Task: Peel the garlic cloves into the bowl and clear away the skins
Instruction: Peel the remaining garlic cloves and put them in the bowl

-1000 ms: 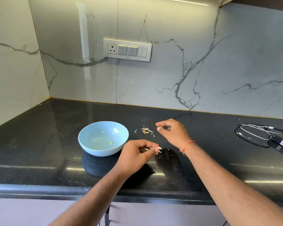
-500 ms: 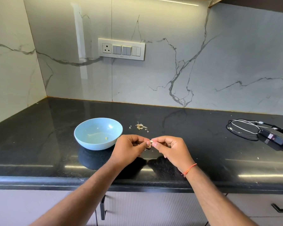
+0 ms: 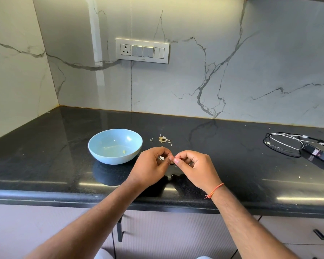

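Observation:
A light blue bowl (image 3: 114,145) sits on the black counter (image 3: 45,146) with one small pale piece on its bottom. Just right of it, my left hand (image 3: 151,165) and my right hand (image 3: 193,167) meet fingertip to fingertip above the counter. Between them they pinch a small garlic clove (image 3: 162,157), mostly hidden by the fingers; a white bit of it shows by my left thumb. Behind the hands lies a little pile of dry garlic skins (image 3: 163,139), with a few flakes scattered around it.
A coiled white cable (image 3: 281,142) and a black adapter (image 3: 318,152) lie at the far right of the counter. A switch panel (image 3: 142,50) is on the marble wall behind. Cabinet fronts with dark handles run below the counter edge.
My right hand came back from near the skin pile and joined my left hand at the clove. The camera view has shifted a little.

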Demonstrator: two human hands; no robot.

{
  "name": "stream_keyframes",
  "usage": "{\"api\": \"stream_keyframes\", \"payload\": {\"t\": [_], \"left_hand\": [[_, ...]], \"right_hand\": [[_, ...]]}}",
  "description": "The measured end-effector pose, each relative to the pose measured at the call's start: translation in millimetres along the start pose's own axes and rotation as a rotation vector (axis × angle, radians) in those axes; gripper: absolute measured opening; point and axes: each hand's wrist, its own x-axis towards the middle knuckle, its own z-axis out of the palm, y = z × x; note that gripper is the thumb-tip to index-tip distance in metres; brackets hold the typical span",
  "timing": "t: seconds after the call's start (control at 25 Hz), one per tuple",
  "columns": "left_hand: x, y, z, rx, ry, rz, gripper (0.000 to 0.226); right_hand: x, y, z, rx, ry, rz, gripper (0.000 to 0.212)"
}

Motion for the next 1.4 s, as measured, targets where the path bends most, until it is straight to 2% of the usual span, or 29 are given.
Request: {"api": "stream_keyframes", "payload": {"t": [0.2, 0.36, 0.64, 1.08, 1.4], "left_hand": [[2.0, -1.5, 1.9, 0.021, -0.058, -0.029, 0.014], [2.1, -1.3, 1.0, -0.103, -0.006, -0.089, 0.014], [0.6, 3.1, -1.3, -0.155, -0.020, -0.097, 0.003], [-3.3, 6.9, -0.8, -0.016, 0.037, -0.099, 0.005], [-3.3, 7.6, -1.7, 0.031, 0.019, -0.124, 0.007]], "right_hand": [[0.1, 3.0, -0.3, 0.022, -0.019, 0.011, 0.006], [1.4, 3.3, -2.0, 0.122, -0.002, 0.084, 0.011], [1.8, 0.7, -2.4, 0.150, 0.025, 0.082, 0.012], [0.9, 5.2, -0.1, 0.052, 0.023, -0.085, 0.008], [1.0, 6.9, 0.9, 0.044, -0.030, -0.084, 0.011]]}}
